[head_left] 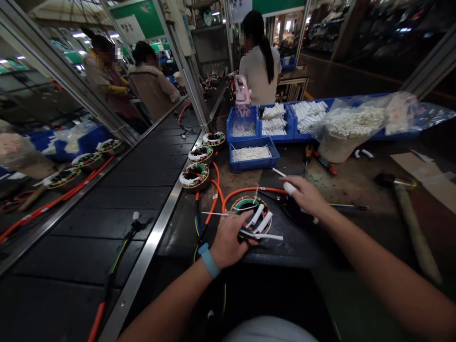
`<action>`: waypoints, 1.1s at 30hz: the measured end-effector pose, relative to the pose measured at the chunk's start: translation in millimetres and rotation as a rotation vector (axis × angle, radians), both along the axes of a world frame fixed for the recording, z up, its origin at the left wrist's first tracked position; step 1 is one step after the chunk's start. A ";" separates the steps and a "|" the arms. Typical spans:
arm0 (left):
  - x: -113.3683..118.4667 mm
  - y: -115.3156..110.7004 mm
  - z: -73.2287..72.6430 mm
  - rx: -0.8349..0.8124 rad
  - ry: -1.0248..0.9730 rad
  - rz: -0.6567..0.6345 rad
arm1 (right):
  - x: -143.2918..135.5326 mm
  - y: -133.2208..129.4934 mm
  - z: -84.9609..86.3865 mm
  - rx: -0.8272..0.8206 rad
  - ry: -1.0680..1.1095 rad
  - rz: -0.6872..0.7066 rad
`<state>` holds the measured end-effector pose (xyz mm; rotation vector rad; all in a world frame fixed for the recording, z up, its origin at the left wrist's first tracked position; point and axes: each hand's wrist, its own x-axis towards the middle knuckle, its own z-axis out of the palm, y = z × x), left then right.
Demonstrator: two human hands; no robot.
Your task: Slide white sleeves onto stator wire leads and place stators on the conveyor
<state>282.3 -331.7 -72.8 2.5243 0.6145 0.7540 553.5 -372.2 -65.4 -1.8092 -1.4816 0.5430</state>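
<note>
A wound motor stator [235, 205] with a green inner ring lies on the bench before me. White sleeves [263, 222] stand over its coil, and one sleeved lead points right. My left hand [231, 237], with a blue band at the wrist, curls its fingers around the near left side of the stator. A thin white strip [213, 213] sticks out leftward from that hand. To the upper right, my right hand [306, 197] is closed on a short white sleeve [289, 188]. Another slim white piece [279, 172] projects past its fingertips. An orange cable [238, 191] runs behind the stator.
Three more stators [194, 176] line the conveyor edge at left. Behind are a blue tray [254, 164] of thin white strips and blue bins [295, 135] of white sleeves. A hammer [415, 228] and screwdrivers [323, 163] lie right. Several people [261, 71] are farther off.
</note>
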 end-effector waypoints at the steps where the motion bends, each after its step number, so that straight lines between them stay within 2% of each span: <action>1: 0.8 -0.5 0.0 0.007 0.000 0.008 | 12.9 15.4 -2.1 -0.045 -0.219 -0.068; 2: 1.4 -1.0 0.0 0.015 0.006 0.013 | 23.0 29.0 -4.8 -0.094 -0.356 -0.087; 4: 2.0 -2.0 0.1 0.026 0.033 0.012 | 33.5 46.0 -10.0 -0.152 -0.461 -0.070; 6: 1.8 -2.7 0.3 0.028 0.053 0.009 | 31.4 43.8 -11.8 -0.139 -0.462 -0.063; 7: 1.5 -2.8 0.8 0.027 0.058 0.009 | 26.4 34.4 -10.8 -0.094 -0.461 -0.084; 9: 1.0 -2.8 2.9 0.016 0.074 0.005 | 9.9 1.1 -5.5 0.065 -0.427 -0.156; 12: 0.3 -1.8 9.0 -0.017 0.127 -0.039 | -27.1 -68.1 4.8 0.348 -0.318 -0.211; 13: 0.1 -1.2 11.2 -0.025 0.150 -0.062 | -41.2 -89.8 6.9 0.421 -0.307 -0.163; 15: -0.1 0.2 14.7 -0.029 0.196 -0.094 | -68.9 -122.9 6.3 0.512 -0.292 0.041; 17: 0.2 1.4 16.2 -0.018 0.238 -0.094 | -92.4 -138.5 -1.8 0.565 -0.302 0.150; 20: 1.0 2.4 15.9 0.006 0.283 -0.066 | -115.3 -136.5 -22.1 0.587 -0.300 0.136; 24: 2.1 2.2 16.1 0.019 0.304 -0.068 | -128.6 -122.6 -40.8 0.604 -0.318 0.088; 28: 2.6 1.0 18.3 0.034 0.316 -0.073 | -135.5 -114.3 -43.1 0.607 -0.430 0.085; 33: 3.5 0.4 19.4 0.061 0.303 -0.060 | -144.6 -95.3 -36.0 0.633 -0.618 0.097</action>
